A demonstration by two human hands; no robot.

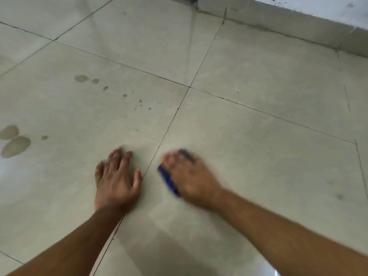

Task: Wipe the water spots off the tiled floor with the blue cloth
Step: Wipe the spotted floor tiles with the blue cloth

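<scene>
Nearest me, two bare forearms reach forward over the pale tiled floor [258, 86]. My left hand [116, 182] lies flat on a tile, palm down, fingers spread apart, its thumb at a dark grout line [169, 126]. Just across that line, my right hand [191, 176] is blurred and presses on the blue cloth [168, 181], which shows at the thumb side and past the fingertips; I cannot tell how those fingers sit. Farther left, water spots [16, 146] mark the tile, with a trail of smaller drops [81, 78] beyond. Farthest, a skirting strip [278, 26] meets the wall.
</scene>
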